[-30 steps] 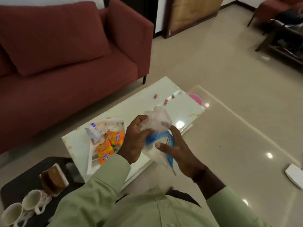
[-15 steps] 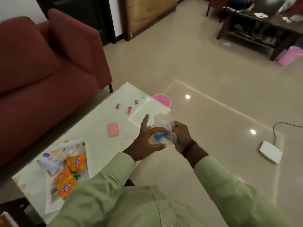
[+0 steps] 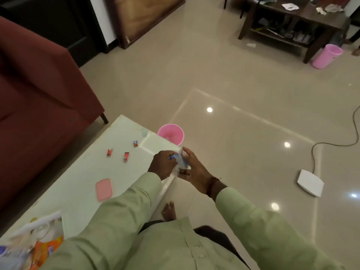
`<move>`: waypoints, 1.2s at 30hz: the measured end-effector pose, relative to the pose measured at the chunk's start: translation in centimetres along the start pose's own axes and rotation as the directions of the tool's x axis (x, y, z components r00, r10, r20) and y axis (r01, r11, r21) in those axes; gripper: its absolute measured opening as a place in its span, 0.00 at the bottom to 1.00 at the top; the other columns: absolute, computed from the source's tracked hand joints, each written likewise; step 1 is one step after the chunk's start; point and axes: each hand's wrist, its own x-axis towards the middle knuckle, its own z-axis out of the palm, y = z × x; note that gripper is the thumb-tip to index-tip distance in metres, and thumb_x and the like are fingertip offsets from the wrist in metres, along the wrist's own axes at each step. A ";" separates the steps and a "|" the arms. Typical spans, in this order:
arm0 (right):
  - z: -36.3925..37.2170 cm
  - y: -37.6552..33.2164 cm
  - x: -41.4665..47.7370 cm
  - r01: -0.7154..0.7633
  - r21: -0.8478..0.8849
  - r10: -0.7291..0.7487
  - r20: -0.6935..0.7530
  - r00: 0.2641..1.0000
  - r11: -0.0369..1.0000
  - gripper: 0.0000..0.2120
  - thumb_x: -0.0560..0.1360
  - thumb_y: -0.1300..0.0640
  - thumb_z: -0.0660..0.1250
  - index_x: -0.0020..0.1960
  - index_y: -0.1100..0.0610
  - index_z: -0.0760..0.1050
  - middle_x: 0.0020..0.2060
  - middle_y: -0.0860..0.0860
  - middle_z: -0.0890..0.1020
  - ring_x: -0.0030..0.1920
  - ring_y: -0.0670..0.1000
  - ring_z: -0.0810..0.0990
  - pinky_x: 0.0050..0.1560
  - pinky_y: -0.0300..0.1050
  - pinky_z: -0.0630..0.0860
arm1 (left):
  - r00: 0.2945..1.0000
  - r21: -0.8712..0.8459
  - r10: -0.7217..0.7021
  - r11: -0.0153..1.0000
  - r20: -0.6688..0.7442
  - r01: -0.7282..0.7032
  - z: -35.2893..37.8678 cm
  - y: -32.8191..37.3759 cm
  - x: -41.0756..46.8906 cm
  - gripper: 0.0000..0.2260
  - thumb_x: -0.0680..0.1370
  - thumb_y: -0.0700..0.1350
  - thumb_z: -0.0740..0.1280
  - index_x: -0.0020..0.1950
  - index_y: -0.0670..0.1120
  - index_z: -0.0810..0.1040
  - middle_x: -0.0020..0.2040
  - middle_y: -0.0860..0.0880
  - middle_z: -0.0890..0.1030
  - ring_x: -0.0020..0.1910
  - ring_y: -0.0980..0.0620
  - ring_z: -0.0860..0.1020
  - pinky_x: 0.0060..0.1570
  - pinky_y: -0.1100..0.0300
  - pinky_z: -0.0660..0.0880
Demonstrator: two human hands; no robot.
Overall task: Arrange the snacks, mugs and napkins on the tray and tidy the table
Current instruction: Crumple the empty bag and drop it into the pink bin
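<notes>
While both hands worked at the far right corner of the white table (image 3: 81, 184), the left hand (image 3: 162, 164) and the right hand (image 3: 191, 171) together pinched a crumpled clear-and-blue plastic wrapper (image 3: 180, 160), the left fingers curled round its near-left side and the right palm backing it from the right. It hung just above the table's edge, near the pink bin (image 3: 171, 134) that stood on the floor just beyond the corner. The step looked like balling up the litter for that bin. To do it well, the wrapper needed squeezing small enough for one hand to hold, then releasing directly over the bin's open mouth, since thin plastic tends to spring open and drift. Three small red sweets (image 3: 125, 156) lay loose further left on the table, with a pink lid (image 3: 104, 189) nearer. The tray (image 3: 41, 229) with orange snack packets (image 3: 45, 248) sat at the near left, blurred.
</notes>
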 end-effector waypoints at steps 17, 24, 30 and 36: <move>-11.6 -14.3 17.5 0.025 -0.585 -0.138 -0.149 0.979 0.810 0.09 0.73 0.68 0.65 0.44 0.54 0.79 0.45 0.54 0.82 0.44 0.54 0.80 0.47 0.53 0.80 | 0.892 -0.532 -0.443 0.780 -0.094 0.331 6.7 5.6 18.3 0.09 0.72 0.41 0.75 0.50 0.43 0.81 0.44 0.42 0.85 0.36 0.49 0.85 0.35 0.59 0.81; -11.2 -16.0 26.7 -0.088 -0.663 -0.003 -0.134 0.991 0.743 0.11 0.72 0.68 0.64 0.45 0.55 0.79 0.45 0.54 0.82 0.46 0.54 0.79 0.55 0.56 0.79 | 0.818 -0.445 -0.488 0.833 -0.306 0.330 6.5 4.4 24.9 0.08 0.72 0.40 0.75 0.42 0.51 0.77 0.44 0.49 0.81 0.33 0.48 0.83 0.32 0.54 0.83; -11.7 -12.4 39.8 -0.256 -0.471 0.178 -0.204 0.963 0.844 0.11 0.74 0.68 0.62 0.44 0.54 0.78 0.47 0.56 0.82 0.43 0.54 0.79 0.44 0.50 0.80 | 0.756 -0.479 -0.545 0.804 -0.361 0.351 7.6 -4.3 35.7 0.07 0.76 0.41 0.71 0.53 0.49 0.79 0.48 0.51 0.81 0.38 0.58 0.81 0.30 0.68 0.78; -14.9 -4.6 54.5 -0.372 -0.493 0.320 -0.189 0.928 0.786 0.13 0.79 0.64 0.60 0.60 0.59 0.79 0.51 0.54 0.77 0.47 0.54 0.77 0.51 0.52 0.80 | 0.693 -0.467 -0.638 0.752 -0.335 0.466 11.9 -16.5 45.6 0.15 0.78 0.44 0.69 0.64 0.44 0.77 0.52 0.50 0.80 0.40 0.56 0.81 0.36 0.64 0.81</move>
